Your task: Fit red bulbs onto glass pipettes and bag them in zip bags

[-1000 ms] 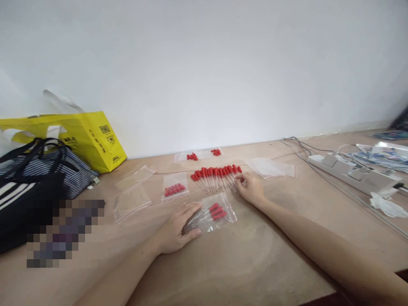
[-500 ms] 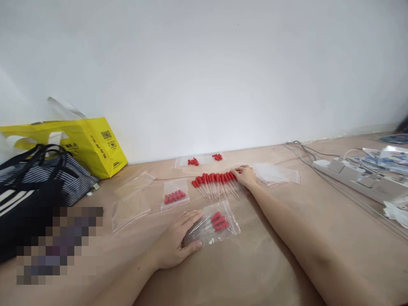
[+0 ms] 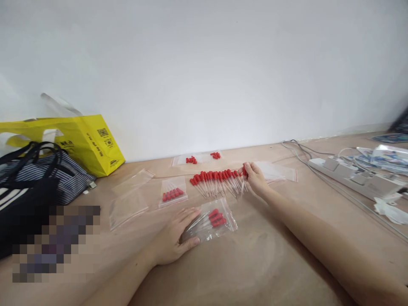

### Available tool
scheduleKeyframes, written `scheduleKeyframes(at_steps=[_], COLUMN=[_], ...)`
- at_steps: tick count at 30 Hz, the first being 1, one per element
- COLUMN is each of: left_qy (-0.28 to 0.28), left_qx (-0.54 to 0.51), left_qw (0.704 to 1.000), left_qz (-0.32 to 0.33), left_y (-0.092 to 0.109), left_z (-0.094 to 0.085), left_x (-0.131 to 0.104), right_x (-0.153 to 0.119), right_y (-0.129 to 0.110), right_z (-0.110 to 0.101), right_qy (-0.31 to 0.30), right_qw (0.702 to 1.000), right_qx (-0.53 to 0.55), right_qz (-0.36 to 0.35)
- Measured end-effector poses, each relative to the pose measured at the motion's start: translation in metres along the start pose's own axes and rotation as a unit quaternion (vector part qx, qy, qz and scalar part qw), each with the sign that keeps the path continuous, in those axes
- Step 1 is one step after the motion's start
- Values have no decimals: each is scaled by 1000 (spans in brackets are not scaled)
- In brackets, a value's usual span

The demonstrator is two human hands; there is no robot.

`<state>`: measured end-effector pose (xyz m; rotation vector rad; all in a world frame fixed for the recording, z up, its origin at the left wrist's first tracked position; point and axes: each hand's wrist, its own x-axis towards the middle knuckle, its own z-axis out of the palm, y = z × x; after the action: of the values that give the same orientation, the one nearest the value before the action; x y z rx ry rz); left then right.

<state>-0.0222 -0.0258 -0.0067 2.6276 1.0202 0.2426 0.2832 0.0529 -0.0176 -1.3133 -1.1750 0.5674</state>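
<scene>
My right hand (image 3: 255, 178) pinches a dropper (image 3: 245, 172) by its red bulb, the clear tube slanting down below the fingers. It is at the right end of a row of droppers (image 3: 216, 176), whose clear tubes point toward me. Spread flat, my left hand (image 3: 174, 236) rests at the left end of a clear zip bag (image 3: 231, 216), thumb and fingers apart on the plastic. Several red-bulbed droppers lie inside that bag. Another zip bag (image 3: 174, 185) with several droppers lies beyond my left hand.
Flat clear bags (image 3: 129, 208) lie at left, and a stack of them (image 3: 277, 171) behind my right hand. Near the wall is a bag of red-bulbed droppers (image 3: 204, 159). A yellow bag (image 3: 95, 144) and striped bag (image 3: 72, 178) stand left; a power strip (image 3: 350, 176) with cables is right.
My right hand has taken hold of a dropper at the row's right end and drawn it slightly up and right. My left hand stays on the bag.
</scene>
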Motion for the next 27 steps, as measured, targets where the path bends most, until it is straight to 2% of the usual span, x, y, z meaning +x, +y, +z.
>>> scheduleKeyframes(at_steps=[3,7,10,15,23,27], left_qy=[8,7,3,-3,10,-5], left_qx=[0,-1,-6,-5,-5,-5], left_qw=[1000,1000,1000,1000,1000,1000], left_qz=[2,-3,-11,-15,-7,-18], left_y=[-1,3,9,10,4,10], left_z=[1,-2,-6,-7,-3,-7], left_x=[1,1,1,1,1,1], right_x=[-30,-57,-67,-82,-99,-100], right_y=[-1,-1,-3,-13,-25,-24], right_z=[-12,-17,-13,-4,-14,-16], right_qy=[-14,12,5,-46,-149,-134], right_qw=[993,978,972,961,934,935], right_qx=[111,188,206,231,248,240], right_qz=[30,90,113,144,208,223])
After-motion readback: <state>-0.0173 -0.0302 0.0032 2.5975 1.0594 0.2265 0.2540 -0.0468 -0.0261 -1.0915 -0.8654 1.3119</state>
